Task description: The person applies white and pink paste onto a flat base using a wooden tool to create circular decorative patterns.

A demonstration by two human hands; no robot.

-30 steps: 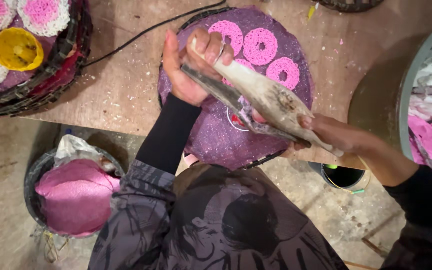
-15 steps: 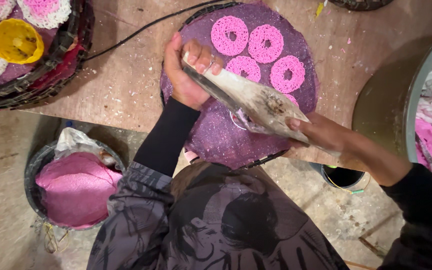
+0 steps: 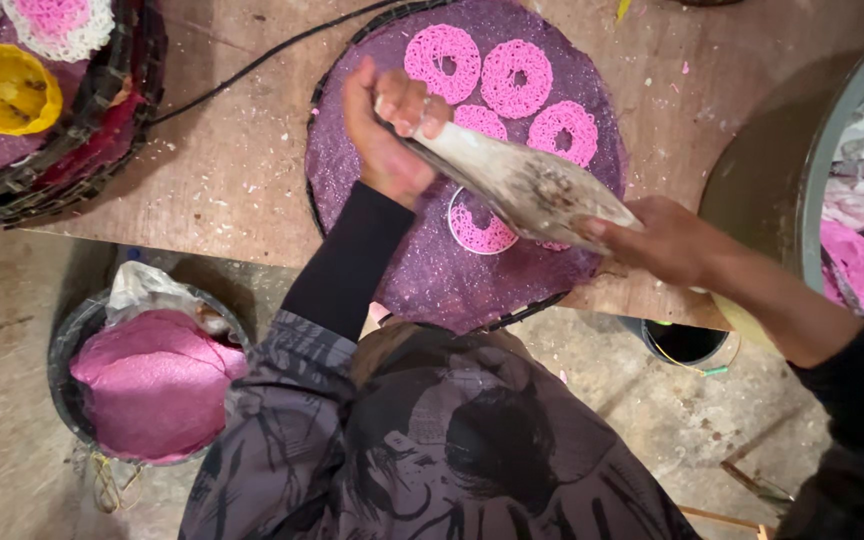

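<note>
Both hands (image 3: 392, 130) (image 3: 657, 240) gripping piping bag (image 3: 527, 185) shifted left, 5 pink rings on purple tray (image 3: 372, 190), bucket (image 3: 62, 360) of pink dough

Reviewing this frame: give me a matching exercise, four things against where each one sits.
Things:
1. yellow funnel
2. pink lacy rings
3. bucket of pink dough
4. cloth piping bag

Places:
A. on the round purple mat
B. held between left hand and right hand
C. on the floor, below the table edge
D. on the stacked trays, upper left

Pairs: 1-D, 2-A, 3-C, 4-B
</note>
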